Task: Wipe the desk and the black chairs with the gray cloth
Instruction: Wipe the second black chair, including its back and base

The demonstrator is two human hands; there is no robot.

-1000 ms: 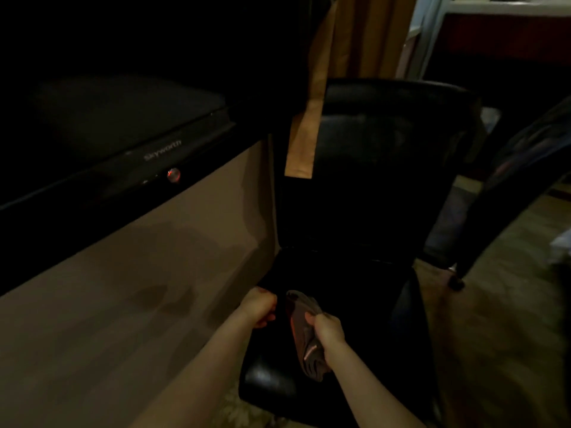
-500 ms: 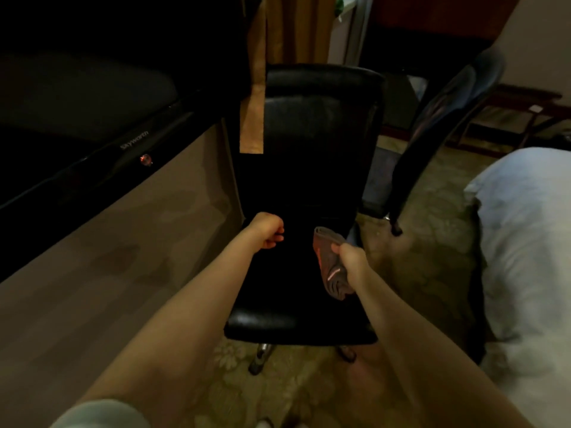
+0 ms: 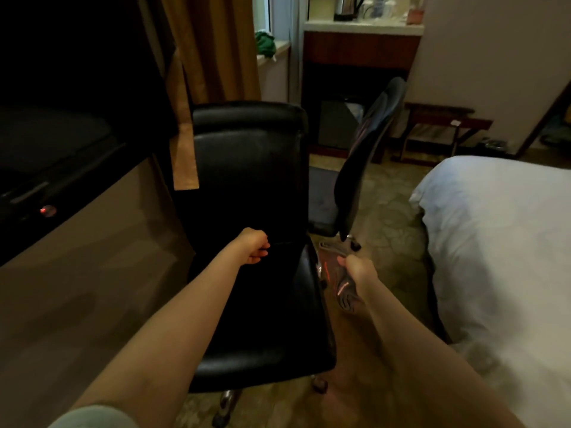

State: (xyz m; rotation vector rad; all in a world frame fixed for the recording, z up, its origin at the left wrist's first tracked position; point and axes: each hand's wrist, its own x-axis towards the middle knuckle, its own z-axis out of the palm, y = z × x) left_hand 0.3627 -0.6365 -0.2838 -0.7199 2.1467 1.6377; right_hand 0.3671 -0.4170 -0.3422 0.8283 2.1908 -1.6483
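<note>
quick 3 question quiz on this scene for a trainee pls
1. True or false: the right hand grips the gray cloth.
2. Relative to the nearer black chair, where is the cloth? A flat mid-seat; B by the seat's right edge; C draped over the backrest.
3. How many chairs are in view?
Key: 1 true; 2 B; 3 two, the nearer black chair and a second chair behind it.

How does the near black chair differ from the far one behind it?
The near chair has a thick, glossy padded back; the far chair has a thin, curved back. The near chair faces the camera; the far chair shows its side. Both are black with wheels.
</note>
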